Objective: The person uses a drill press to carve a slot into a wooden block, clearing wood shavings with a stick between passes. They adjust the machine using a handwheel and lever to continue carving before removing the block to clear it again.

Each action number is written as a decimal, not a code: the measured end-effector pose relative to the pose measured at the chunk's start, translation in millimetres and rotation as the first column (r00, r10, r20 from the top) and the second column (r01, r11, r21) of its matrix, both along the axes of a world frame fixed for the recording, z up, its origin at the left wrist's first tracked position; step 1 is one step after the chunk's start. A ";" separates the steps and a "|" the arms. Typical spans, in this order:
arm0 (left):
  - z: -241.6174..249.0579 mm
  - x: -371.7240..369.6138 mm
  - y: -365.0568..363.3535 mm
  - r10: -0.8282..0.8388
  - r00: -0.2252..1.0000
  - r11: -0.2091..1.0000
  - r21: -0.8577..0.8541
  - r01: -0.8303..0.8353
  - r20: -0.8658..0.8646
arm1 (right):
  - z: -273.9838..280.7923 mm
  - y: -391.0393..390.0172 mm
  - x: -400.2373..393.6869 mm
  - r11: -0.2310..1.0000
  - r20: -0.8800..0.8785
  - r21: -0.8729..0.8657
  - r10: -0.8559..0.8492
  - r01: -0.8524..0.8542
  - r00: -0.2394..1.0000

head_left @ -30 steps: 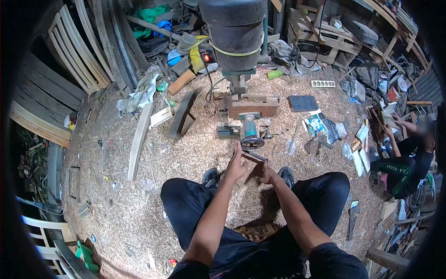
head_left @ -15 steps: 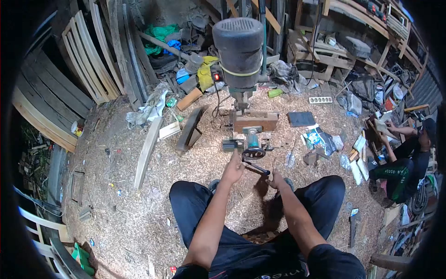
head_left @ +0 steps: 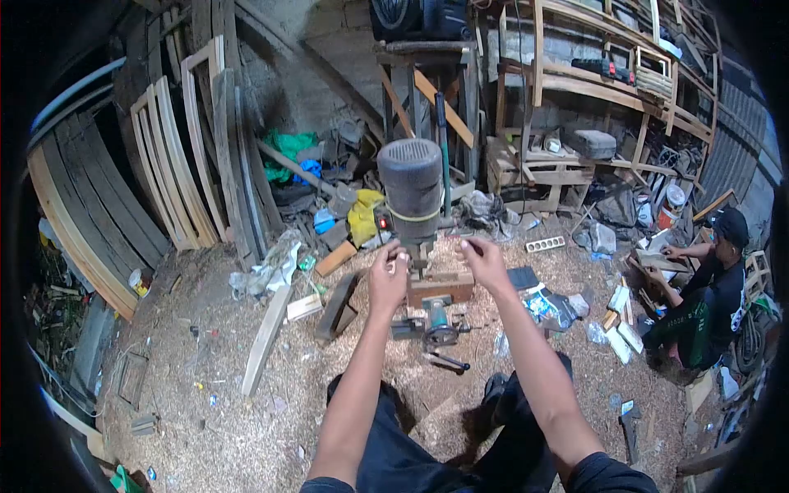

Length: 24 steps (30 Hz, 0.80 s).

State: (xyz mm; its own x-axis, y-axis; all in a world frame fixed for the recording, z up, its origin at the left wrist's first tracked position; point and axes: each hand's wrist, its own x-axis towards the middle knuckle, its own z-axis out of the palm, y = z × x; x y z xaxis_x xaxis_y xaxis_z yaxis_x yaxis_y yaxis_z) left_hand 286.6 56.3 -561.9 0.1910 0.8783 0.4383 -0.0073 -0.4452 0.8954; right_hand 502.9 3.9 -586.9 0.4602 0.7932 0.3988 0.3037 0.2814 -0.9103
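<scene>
Shaving-strewn floor (head_left: 214,427), bucket (head_left: 670,209) with unclear contents, left fingers (head_left: 400,263) and right fingers (head_left: 486,248) loosely parted near machine (head_left: 412,177)

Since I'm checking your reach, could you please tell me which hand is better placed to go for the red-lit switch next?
Probably the left hand: in this view it sits just below the red-lit switch, while the right hand is farther off, right of the motor.

One upright motor (head_left: 412,179), one handwheel (head_left: 441,335), one power strip (head_left: 545,244), one co-worker (head_left: 725,283).
</scene>
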 end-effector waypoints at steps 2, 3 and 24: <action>33.1 8.8 19.7 0.036 0.999 0.982 0.183 -0.037 0.009 | 54.4 12.5 4.1 0.995 -0.063 0.054 0.086 -0.083 0.994; 52.4 13.2 25.6 0.034 0.999 0.976 0.216 -0.040 0.028 | 75.8 21.7 8.7 0.994 -0.059 0.070 0.091 -0.087 0.994; 114.0 84.8 119.7 0.357 0.934 0.608 0.765 -0.213 -0.024 | 201.9 267.2 86.8 0.975 0.135 -0.086 -0.190 0.203 0.972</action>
